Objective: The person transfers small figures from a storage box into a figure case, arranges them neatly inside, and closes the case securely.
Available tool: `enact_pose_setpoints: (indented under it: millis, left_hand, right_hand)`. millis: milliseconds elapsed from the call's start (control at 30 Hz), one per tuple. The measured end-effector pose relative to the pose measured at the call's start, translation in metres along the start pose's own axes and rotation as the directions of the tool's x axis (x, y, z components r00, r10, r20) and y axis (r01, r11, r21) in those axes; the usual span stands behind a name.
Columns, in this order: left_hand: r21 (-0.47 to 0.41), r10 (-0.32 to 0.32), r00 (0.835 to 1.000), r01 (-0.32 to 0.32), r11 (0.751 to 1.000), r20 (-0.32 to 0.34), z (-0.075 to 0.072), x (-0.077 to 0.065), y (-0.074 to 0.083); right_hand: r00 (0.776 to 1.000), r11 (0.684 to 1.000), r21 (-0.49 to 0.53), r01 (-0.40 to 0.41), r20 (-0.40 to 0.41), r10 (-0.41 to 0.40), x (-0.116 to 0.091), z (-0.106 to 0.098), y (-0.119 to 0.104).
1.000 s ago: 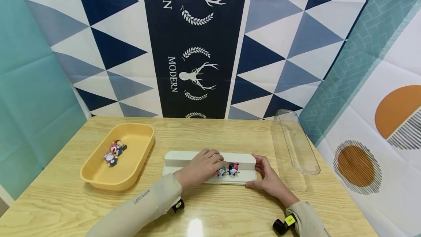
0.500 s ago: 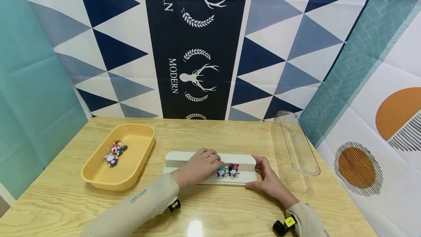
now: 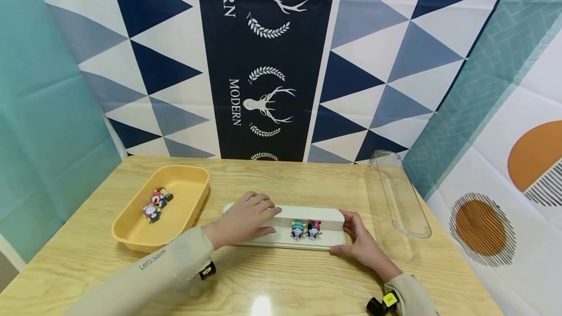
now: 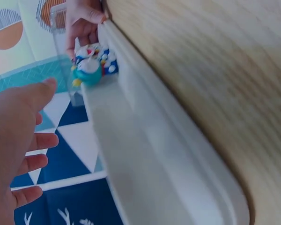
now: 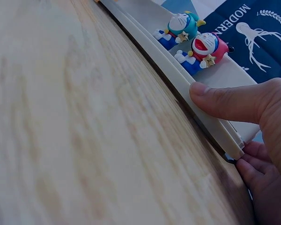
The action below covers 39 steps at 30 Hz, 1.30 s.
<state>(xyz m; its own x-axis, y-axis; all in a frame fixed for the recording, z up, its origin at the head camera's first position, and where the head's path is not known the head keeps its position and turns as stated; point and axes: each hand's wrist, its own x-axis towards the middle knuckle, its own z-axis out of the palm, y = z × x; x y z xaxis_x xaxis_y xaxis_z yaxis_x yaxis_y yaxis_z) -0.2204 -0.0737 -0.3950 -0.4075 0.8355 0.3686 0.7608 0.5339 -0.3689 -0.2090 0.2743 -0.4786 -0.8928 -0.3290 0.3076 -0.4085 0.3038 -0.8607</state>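
Observation:
A white stepped display stand [image 3: 327, 214] lies lengthwise on the table. Two small cartoon figurines stand side by side on its lower step: one with a teal striped hat [image 3: 297, 229], one with a pink-and-black hat [image 3: 313, 229]. My right hand [image 3: 362, 240] grips the stand's right end, its thumb on the front edge as the right wrist view shows. Over the left part of the stand, my left hand [image 3: 246, 218] is spread with nothing in it, covering some of the stand. In the left wrist view, its fingers are apart from the teal-hatted figurine [image 4: 89, 70].
To the left sits a yellow plastic tray [image 3: 181, 223] with several more figurines [image 3: 153, 205] lying in it. A clear plastic cover [image 3: 406, 199] lies at the table's right edge. Patterned cloth [image 3: 263, 62] hangs behind the table.
My left hand has let go of the teal-hatted figurine and moved left, leaving it beside the pink-hatted one. The right hand stays at the stand's end.

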Motion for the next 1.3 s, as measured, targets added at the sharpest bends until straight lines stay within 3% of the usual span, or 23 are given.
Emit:
enact_pose_setpoints:
  millis: [133, 533, 767, 1067, 1300]
  left_hand:
    - [-0.009, -0.030, 0.999, 0.030, 1.000, -0.012, -0.011, -0.007, -0.011]
    - [-0.051, -0.140, 0.990, 0.139, 0.989, -0.029, -0.035, -0.037, -0.062]
    - [-0.066, -0.164, 0.986, 0.163, 0.984, -0.002, -0.034, -0.047, -0.088]
    - [-0.030, -0.250, 0.968, 0.249, 0.968, -0.023, -0.032, -0.069, -0.123]
    - [0.015, -0.327, 0.945, 0.327, 0.945, -0.001, -0.027, -0.089, -0.144]
  right_hand:
    - [1.000, 1.000, -0.011, -0.021, -0.003, 0.021, -0.001, -0.001, -0.001]
    - [0.999, 0.999, 0.035, 0.036, 0.015, -0.037, -0.002, 0.002, 0.002]
    - [0.999, 0.999, 0.025, 0.032, 0.008, -0.032, -0.002, 0.000, 0.000]
    - [1.000, 0.999, 0.043, 0.019, 0.009, -0.019, -0.002, -0.001, 0.003]
    - [1.000, 0.999, 0.029, 0.027, 0.006, -0.027, -0.003, -0.003, 0.003]
